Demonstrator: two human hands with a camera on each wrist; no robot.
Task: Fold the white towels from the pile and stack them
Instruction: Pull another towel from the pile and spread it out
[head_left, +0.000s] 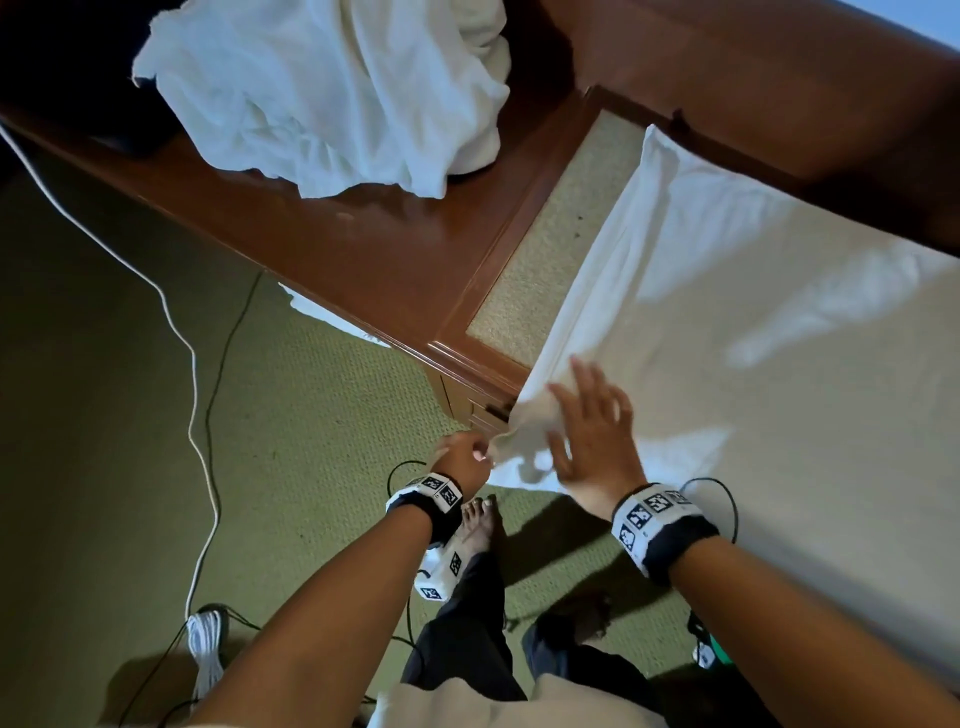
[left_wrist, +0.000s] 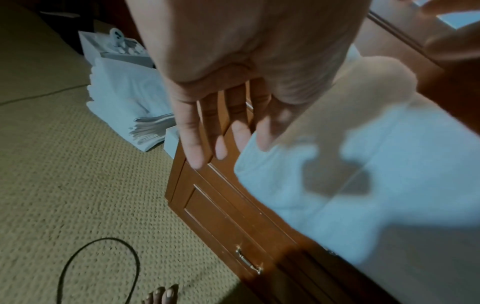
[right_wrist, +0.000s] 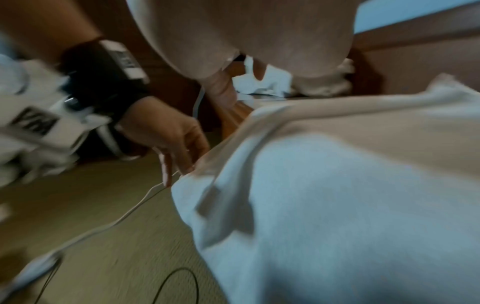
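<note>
A crumpled pile of white towels (head_left: 332, 98) lies on the wooden desk top at the far left. One white towel (head_left: 753, 312) is spread flat over the surface on the right, and its near corner is bunched at the desk's edge. My right hand (head_left: 592, 431) rests on that bunched corner with fingers straight and spread. My left hand (head_left: 462, 457) is just left of the corner. Its fingers (left_wrist: 197, 133) are straight and the index side touches the towel (left_wrist: 363, 164) at its edge. The thumb is hidden. In the right wrist view the left hand (right_wrist: 168, 135) hangs against the towel (right_wrist: 337, 185).
The wooden desk (head_left: 337, 249) has a woven inset panel (head_left: 550, 244) and a drawer with a metal handle (left_wrist: 248, 261). A white cable (head_left: 192, 364) and black cables cross the green carpet. A white stack (left_wrist: 124, 98) sits on the floor by the cabinet. My bare foot (head_left: 480, 525) is below the hands.
</note>
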